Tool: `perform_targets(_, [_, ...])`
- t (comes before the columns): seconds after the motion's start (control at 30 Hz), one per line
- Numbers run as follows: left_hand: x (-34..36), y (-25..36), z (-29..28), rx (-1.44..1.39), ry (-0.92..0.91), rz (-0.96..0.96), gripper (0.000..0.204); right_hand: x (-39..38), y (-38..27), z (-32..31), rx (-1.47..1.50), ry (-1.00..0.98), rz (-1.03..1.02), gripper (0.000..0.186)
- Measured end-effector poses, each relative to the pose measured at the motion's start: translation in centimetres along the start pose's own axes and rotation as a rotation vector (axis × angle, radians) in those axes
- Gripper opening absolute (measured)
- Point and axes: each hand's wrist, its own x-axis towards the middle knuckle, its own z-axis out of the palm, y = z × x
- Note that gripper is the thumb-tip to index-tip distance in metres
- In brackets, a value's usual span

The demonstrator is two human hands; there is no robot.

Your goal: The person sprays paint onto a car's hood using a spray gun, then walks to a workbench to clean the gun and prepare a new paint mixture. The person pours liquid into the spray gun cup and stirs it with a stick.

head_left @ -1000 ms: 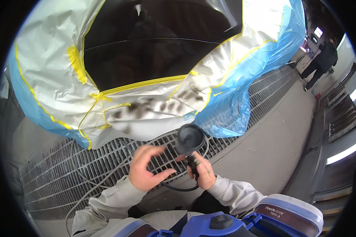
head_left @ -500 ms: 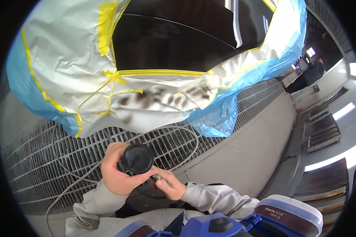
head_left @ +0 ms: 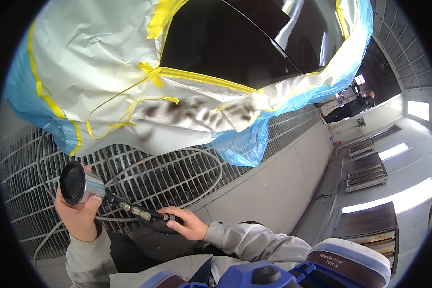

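My left hand [head_left: 79, 218] grips a silver cup with a black lid [head_left: 73, 181] at the lower left. The cup is attached to a spray gun [head_left: 134, 210] with metal fittings and a dark hose. My right hand [head_left: 189, 225] is closed round the gun's black lower end, where the hose runs off. Ahead is a car's glossy black panel [head_left: 216, 43], framed by white masking paper [head_left: 77, 62], yellow tape and blue plastic sheeting [head_left: 245, 149]. Dark overspray smudges mark the paper below the panel. A blue respirator [head_left: 269, 273] fills part of the bottom edge.
A metal floor grating [head_left: 29, 177] with looped grey hose [head_left: 220, 173] runs under the masked car. Beside it is a grey concrete strip [head_left: 264, 187]. Louvred wall vents [head_left: 365, 170] and light panels line the right. A person in dark clothes [head_left: 350, 108] stands at the back right.
My hands have moved left with the spray gun, and my left hand has closed on the cup. The cup now shows its silver side. The view has shifted, with more wall at right.
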Motion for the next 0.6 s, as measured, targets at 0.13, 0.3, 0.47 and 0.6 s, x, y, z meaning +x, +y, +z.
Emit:
perform_targets(0.13, [0.2, -1.8, -1.5, -0.009, -0.007, -0.021, 0.076, 0.0, 0.3, 0.4, -0.154, 0.045, 0.032, 0.033])
perform_targets(0.3, [0.4, -2.5, -2.7, -0.067, -0.018, -0.042, 0.078, 0.1, 0.0, 0.6, -0.12, 0.014, 0.062, 0.03])
perform_targets(0.47, [-0.3, -3.6, -4.6, -0.013, -0.003, -0.084, 0.086, -0.1, 0.3, 1.5, -0.098, -0.031, 0.073, 0.03])
perform_targets(0.6, [-0.6, -5.2, -6.7, 0.019, -0.035, -0.071, 0.091, -0.2, 1.0, 2.4, -0.091, -0.081, 0.148, 0.029])
